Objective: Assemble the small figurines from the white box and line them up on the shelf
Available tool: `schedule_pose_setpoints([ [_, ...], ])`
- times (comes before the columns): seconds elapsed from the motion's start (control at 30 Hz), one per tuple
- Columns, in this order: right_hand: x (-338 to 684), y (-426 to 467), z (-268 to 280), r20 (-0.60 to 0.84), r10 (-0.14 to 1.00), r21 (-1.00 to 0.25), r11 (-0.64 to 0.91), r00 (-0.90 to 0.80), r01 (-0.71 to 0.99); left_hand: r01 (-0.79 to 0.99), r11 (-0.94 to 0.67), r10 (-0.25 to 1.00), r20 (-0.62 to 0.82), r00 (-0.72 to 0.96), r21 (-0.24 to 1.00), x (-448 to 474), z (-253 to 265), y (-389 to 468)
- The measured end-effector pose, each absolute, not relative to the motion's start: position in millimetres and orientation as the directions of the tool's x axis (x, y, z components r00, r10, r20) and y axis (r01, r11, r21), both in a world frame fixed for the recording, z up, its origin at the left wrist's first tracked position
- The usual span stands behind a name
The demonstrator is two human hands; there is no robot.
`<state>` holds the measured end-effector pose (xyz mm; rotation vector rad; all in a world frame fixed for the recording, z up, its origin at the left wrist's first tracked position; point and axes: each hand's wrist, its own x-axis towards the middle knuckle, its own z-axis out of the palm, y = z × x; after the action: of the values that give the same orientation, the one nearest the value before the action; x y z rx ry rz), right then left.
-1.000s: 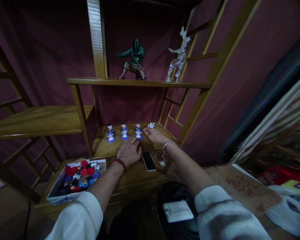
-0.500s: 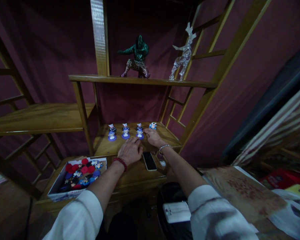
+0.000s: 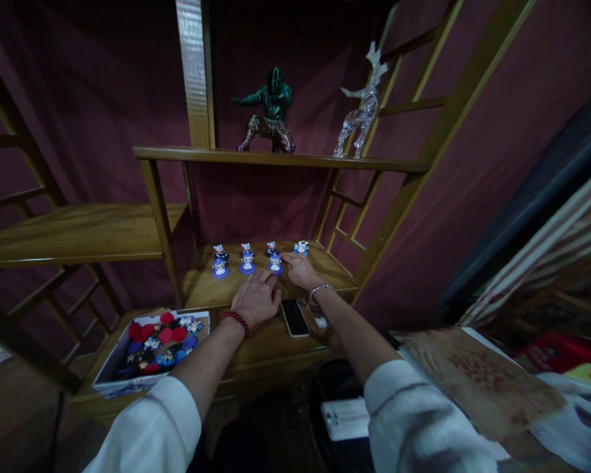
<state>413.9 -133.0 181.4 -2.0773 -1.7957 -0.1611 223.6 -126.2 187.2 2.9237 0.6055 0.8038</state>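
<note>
Small figurines stand in two rows on the lower wooden shelf (image 3: 201,289). In front are three purple-based figurines, the rightmost one (image 3: 275,264) just ahead of my hands. Behind them are three dark-dressed figurines, the rightmost one (image 3: 272,249) close to my right fingertips. A blue-and-white figurine (image 3: 301,247) is set apart at the back right. My left hand (image 3: 257,295) lies palm down at the shelf's front edge, fingers extended and holding nothing. My right hand (image 3: 299,269) reaches to the right side of the row, its fingers stretched out; whether they touch a figurine is unclear.
A box (image 3: 104,376) of red, blue and black figurine pieces sits at the left. A phone (image 3: 294,318) lies below my hands. On the upper shelf (image 3: 315,159) stand a green crouching statue (image 3: 274,108) and a clear deer statue (image 3: 360,112). A white object (image 3: 345,419) is below.
The rightmost dark-dressed figurine has shifted slightly left. My right hand has moved slightly left and back, while my left hand has stayed in place.
</note>
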Motion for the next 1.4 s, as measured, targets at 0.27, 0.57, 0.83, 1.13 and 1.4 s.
schedule_pose_setpoints([
  [0.27,407.6,-140.0,185.7,0.355,0.911,-0.266,-0.117,0.21,0.957,0.345,-0.929,0.366,0.489,0.792,0.136,223.4,186.7,-125.2],
  [0.57,395.0,-172.3,184.6,0.418,0.881,-0.464,-0.004,0.223,0.886,0.366,-0.919,0.387,0.521,0.761,0.148,221.6,186.4,-127.7],
  [0.83,392.3,-169.5,180.9,0.437,0.881,-0.382,-0.002,0.182,0.924,0.355,-0.923,0.377,0.521,0.766,0.146,221.8,184.8,-127.1],
  [1.13,400.3,-155.5,176.7,0.412,0.87,-0.456,-0.063,0.273,0.888,0.355,-0.924,0.375,0.514,0.771,0.141,223.9,184.5,-125.1],
  [1.4,401.6,-147.9,177.6,0.368,0.888,-0.463,-0.083,0.277,0.883,0.391,-0.91,0.405,0.508,0.76,0.14,227.0,183.3,-123.7],
])
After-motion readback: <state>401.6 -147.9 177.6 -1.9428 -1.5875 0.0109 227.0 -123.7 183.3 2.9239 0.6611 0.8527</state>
